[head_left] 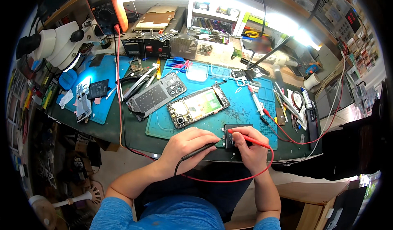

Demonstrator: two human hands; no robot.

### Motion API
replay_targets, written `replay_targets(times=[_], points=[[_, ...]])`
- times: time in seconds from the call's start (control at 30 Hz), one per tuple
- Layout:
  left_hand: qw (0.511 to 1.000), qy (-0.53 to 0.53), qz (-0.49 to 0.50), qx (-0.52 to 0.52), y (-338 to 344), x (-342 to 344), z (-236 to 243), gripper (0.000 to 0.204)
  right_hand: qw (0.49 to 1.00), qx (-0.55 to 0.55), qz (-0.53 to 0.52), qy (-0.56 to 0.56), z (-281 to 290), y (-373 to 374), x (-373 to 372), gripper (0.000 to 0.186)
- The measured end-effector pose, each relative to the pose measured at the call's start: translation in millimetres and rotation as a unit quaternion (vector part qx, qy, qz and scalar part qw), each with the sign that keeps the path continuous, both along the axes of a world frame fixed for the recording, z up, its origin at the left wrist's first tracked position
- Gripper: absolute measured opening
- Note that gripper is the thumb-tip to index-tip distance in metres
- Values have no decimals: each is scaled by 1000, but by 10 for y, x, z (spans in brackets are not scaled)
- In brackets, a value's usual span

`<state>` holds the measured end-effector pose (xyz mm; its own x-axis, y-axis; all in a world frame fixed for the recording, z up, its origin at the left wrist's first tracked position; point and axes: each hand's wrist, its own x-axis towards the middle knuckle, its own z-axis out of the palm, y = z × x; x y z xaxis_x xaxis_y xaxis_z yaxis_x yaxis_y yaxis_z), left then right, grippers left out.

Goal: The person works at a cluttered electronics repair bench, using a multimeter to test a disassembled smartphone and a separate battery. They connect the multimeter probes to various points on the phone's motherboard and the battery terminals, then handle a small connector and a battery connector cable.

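Right hand [252, 150]: fingers curled, thumb and fingers closed about a red probe [256, 141], which slants down-left over a black battery [239, 127]. Left hand [184, 146]: back upward, fingers bent together and drawn in on a black probe [198, 150] pointing right. Battery: flat, dark, directly under and to the left of the right hand's fingers, and just beyond the left hand's fingertips; small pale pieces at its left end. Obscured: the battery's right portion, behind the right hand; the left thumb, largely out of sight; both probe tips, too fine to make out, so contact with the battery cannot be told. Red lead [229, 181]: looped below both hands, partly lost behind the left forearm. Cut off: sleeves, at the lower border. Edges: battery near the front margin of a blue mat [243, 113], close to the front of the green desk [137, 136]. Just beyond the left hand, an opened phone [198, 106]; farther left, a grey phone housing [157, 95]. Open room: a speckled stretch of mat between opened phone and battery; bare desk left of the mat's front corner. To the right, red and black clip leads [282, 139] cross the desk. Upper left, an orange-cased multimeter [102, 7].
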<state>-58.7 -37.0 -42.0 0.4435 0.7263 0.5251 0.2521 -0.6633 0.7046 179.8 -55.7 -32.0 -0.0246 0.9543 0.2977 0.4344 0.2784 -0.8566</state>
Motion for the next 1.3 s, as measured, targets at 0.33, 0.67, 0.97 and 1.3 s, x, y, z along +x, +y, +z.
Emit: replay_targets(times=[0.33,0.67,0.97,1.3], points=[[1000,-6,-2,-5,-1,-32,2,30,1000,-11,4,-11,2,25,-28,12],[1000,-9,-3,-19,-53,-29,-28,26,1000,10,-7,-16,-86,10,11,11],[1000,-9,-6,-12,-42,-7,-60,26,1000,10,-9,-13,-85,10,26,12],[1000,0,-2,4,-24,-5,-25,26,1000,8,-6,-15,-48,3,24,10]])
